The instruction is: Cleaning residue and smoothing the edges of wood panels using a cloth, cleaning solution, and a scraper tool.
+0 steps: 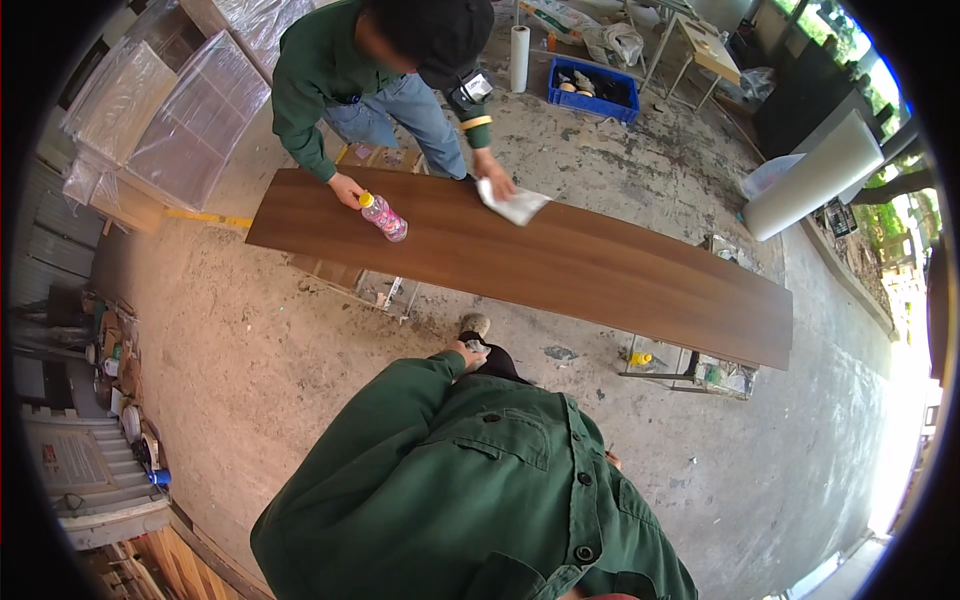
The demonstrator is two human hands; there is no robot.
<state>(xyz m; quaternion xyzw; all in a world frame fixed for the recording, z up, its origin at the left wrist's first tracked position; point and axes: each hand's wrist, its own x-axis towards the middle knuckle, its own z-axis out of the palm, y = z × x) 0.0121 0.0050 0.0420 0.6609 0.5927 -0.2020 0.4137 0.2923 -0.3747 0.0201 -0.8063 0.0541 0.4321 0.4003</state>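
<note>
My left hand (464,353) hangs in front of my body, closed round a crumpled whitish rag (478,346). Of my right hand (613,460) only a sliver shows past my green jacket; its fingers are hidden. Ahead of me a long dark-brown wooden board (600,265) lies flat across low supports, apart from both my hands. On its far side a person in a green jacket (310,85) bends over it. One of that person's hands grips a bottle (384,217) with a yellow cap and pink label; the other presses a white cloth (514,203) on the board.
Metal-framed stands (690,372) hold up the board, with a yellow bottle (641,358) on one. Plastic-wrapped boxes (190,105) are stacked at far left. Beyond the board are a blue crate (593,92), a white roll (519,60), a small table (708,48) and a large foam roll (815,178).
</note>
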